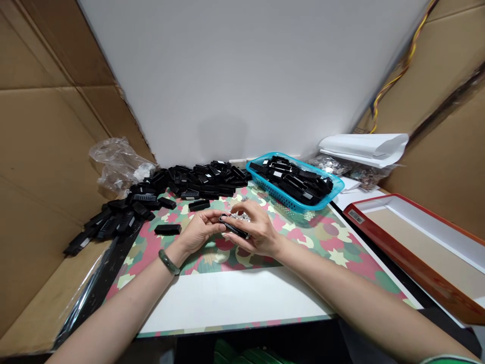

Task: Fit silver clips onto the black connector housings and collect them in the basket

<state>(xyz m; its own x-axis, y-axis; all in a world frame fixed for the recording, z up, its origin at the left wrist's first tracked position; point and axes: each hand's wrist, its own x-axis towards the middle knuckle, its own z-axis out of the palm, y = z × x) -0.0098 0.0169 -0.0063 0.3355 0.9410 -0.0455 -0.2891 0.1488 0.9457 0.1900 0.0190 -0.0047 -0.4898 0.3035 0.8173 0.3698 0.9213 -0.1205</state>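
Note:
Between my two hands, above the patterned table cover, is a small black rectangular plastic piece point(235, 228). My left hand point(199, 231) pinches its left end between thumb and fingers. My right hand point(259, 227) is wrapped round its other end, hiding part of it. Just behind the fingers lies a little heap of tiny shiny silvery parts point(241, 216), partly covered by my right hand. One loose black piece point(167, 230) rests to the left of my left hand, and another black piece point(199, 205) lies a bit farther back.
A large pile of similar black pieces point(204, 179) spreads along the back and left. At the back right, a blue plastic basket point(328, 203) holds more of them. A clear plastic bag point(113, 162), white paper point(364, 146) and an open red-orange box point(401, 263) stand around the sides.

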